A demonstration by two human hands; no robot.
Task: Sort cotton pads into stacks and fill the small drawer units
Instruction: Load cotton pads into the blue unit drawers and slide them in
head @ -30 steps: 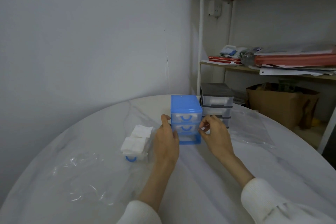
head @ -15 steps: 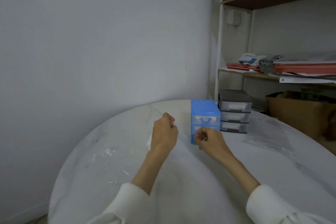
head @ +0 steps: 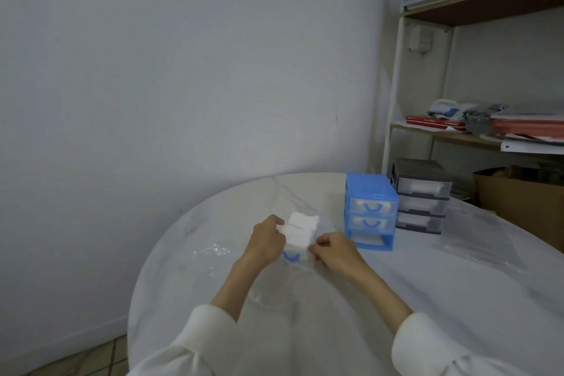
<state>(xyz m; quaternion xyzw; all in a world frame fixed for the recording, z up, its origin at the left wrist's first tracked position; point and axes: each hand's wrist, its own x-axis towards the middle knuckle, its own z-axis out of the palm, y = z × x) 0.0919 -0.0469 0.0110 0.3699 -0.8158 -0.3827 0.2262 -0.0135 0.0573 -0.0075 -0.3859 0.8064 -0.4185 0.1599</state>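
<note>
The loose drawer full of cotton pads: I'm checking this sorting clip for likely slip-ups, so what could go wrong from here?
1. The cotton pads are heaped above the loose drawer; they might topple or jam when it slides into the blue drawer unit, whose bottom slot is open.
2. The left hand and right hand grip the heap's sides; squeezing could skew the stack.
3. The drawer sits on a crinkled plastic sheet, which could slip or snag.

drawer (head: 291, 256) mostly hidden, perhaps held
</note>
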